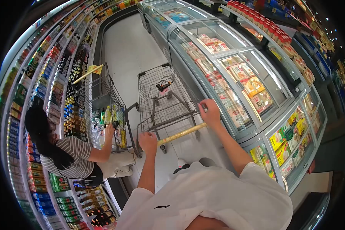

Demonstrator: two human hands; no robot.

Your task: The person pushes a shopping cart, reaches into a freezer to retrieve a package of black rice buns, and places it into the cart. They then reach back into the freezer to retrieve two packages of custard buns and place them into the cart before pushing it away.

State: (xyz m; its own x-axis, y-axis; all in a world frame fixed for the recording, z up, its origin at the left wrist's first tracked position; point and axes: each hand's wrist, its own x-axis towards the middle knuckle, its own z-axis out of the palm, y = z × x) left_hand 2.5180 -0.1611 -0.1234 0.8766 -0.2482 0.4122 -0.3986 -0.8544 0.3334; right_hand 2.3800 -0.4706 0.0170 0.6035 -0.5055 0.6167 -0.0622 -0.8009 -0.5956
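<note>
A wire shopping cart (147, 90) stands before me, its yellow handle (182, 133) running between my wrists. My left hand (147, 142) lies over the handle's left end, fingers loosely curled and nothing visible in them. At the opposite end is my right hand (209, 111), bent forward past the bar. Its fingers are half curled, with a small gap to the thumb, and hold nothing visible. Neither hand wraps around the handle. Inside the cart basket lies a small black device (163, 86) with a cable.
To my left a person (74, 153) in a striped shirt crouches beside a second cart (103, 90) and several bottles (108, 115). Drink shelves (46, 88) curve along the left. Glass-topped freezers (234, 57) with packaged food line the right. Pale floor (122, 40) stretches ahead between them.
</note>
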